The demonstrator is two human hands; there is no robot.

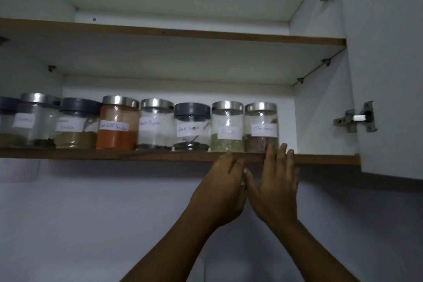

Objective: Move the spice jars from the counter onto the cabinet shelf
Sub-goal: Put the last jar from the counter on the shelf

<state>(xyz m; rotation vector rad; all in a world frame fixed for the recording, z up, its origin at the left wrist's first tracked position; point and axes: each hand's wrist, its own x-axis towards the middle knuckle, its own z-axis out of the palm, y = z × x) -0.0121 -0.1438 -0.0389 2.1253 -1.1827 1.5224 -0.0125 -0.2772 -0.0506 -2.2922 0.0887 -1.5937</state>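
Observation:
Several labelled glass spice jars stand in a row along the front of the lower cabinet shelf [160, 155]. The rightmost is a cinnamon jar [261, 127] with a steel lid, beside a jar of green herbs [227, 126]. Further left are two black pepper jars [191, 126] [156, 125] and a red chilli powder jar [117, 122]. My left hand [225, 188] and my right hand [275, 184] are raised side by side just below the shelf edge, under the two rightmost jars. Both hold nothing, fingers apart. My right fingertips reach up in front of the cinnamon jar's base.
The upper shelf [206, 34] holds nothing visible. The cabinet door [389, 75] stands open at the right, with hinges [357, 119] on its inner side. Shelf space lies to the right of the cinnamon jar. A pale wall runs below the cabinet.

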